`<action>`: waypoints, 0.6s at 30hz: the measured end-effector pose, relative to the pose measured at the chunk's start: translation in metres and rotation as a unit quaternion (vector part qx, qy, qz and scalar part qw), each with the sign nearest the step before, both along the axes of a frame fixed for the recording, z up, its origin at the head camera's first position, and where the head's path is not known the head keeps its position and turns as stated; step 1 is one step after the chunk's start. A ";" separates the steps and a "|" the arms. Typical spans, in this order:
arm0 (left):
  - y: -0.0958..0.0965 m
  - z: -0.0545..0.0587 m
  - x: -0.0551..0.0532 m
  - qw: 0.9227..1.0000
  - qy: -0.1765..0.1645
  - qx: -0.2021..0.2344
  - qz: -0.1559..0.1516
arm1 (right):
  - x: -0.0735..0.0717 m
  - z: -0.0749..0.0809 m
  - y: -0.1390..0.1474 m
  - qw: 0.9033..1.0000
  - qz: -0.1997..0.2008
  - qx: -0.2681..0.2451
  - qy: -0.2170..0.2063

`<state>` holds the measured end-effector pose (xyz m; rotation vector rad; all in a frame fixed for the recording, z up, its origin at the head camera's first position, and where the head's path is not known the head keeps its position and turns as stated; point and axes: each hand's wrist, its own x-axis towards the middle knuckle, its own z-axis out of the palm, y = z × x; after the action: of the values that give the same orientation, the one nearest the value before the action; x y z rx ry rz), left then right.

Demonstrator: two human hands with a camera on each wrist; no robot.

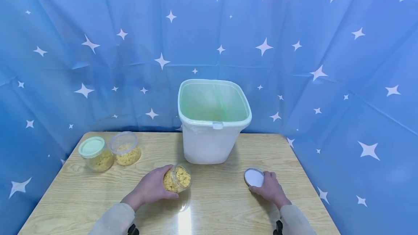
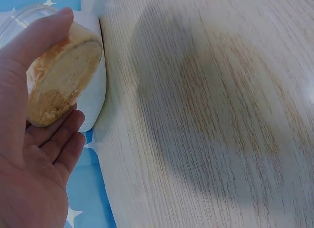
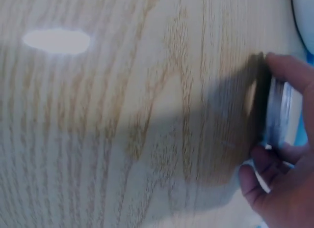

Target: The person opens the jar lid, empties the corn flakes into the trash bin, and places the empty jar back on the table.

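Note:
My left hand (image 1: 152, 187) grips a clear round jar (image 1: 179, 178) of yellow flaky pieces, fingers and thumb around its sides. The jar is tilted, its uncovered mouth facing right and toward me in the head view. In the left wrist view the jar's bottom (image 2: 66, 83) shows, raised over the table, with flakes against it. On the right, my right hand (image 1: 271, 188) holds a round white lid (image 1: 254, 177) with a clear rim by its edge. The right wrist view shows the lid (image 3: 278, 110) edge-on between thumb and fingers, close over the tabletop.
A white bin (image 1: 209, 142) with a pale green liner stands at the table's back middle. At the back left are a jar with a mint-green lid (image 1: 93, 147) and another clear jar (image 1: 128, 155), both holding yellow pieces. A blue star-patterned curtain (image 1: 137, 46) surrounds the wooden table (image 1: 215, 206).

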<state>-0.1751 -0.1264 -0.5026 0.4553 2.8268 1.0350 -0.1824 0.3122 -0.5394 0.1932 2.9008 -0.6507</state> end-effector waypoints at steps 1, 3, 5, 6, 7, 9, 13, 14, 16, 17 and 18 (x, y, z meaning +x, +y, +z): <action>0.000 0.000 0.000 1.000 -0.001 0.000 0.000 | 0.000 0.000 0.000 1.000 0.000 0.006 0.000; 0.000 0.001 0.000 1.000 -0.004 0.000 0.000 | 0.001 0.000 -0.001 1.000 0.001 0.018 0.001; 0.000 0.001 -0.001 1.000 -0.010 -0.001 0.003 | 0.002 0.001 -0.002 0.999 0.001 0.033 0.001; 0.000 0.002 -0.001 1.000 -0.013 0.000 0.005 | 0.003 0.002 -0.002 0.999 0.002 0.038 0.002; -0.001 0.002 -0.002 1.000 -0.015 0.001 0.006 | 0.003 0.003 -0.002 0.999 0.002 0.044 0.001; -0.001 0.003 -0.003 1.000 -0.016 0.003 0.010 | 0.003 0.005 -0.002 0.999 0.005 0.054 -0.002; -0.003 0.005 -0.004 1.000 -0.016 0.010 0.010 | 0.004 0.011 -0.001 0.997 0.013 0.071 0.008; -0.004 0.006 -0.004 1.000 -0.017 0.011 0.009 | 0.004 0.014 -0.001 0.997 0.015 0.078 0.014; -0.005 0.009 -0.005 1.000 -0.017 0.013 0.007 | 0.003 0.022 -0.001 0.996 0.018 0.087 0.030; -0.006 0.010 -0.006 1.000 -0.017 0.014 0.007 | 0.002 0.027 -0.002 0.995 0.020 0.087 0.034; -0.007 0.012 -0.006 1.000 -0.016 0.013 0.006 | 0.001 0.033 -0.002 0.995 0.022 0.085 0.038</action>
<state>-0.1812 -0.1336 -0.4906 0.4205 2.7947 1.0738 -0.1813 0.3099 -0.5060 0.1276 3.0240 -0.4113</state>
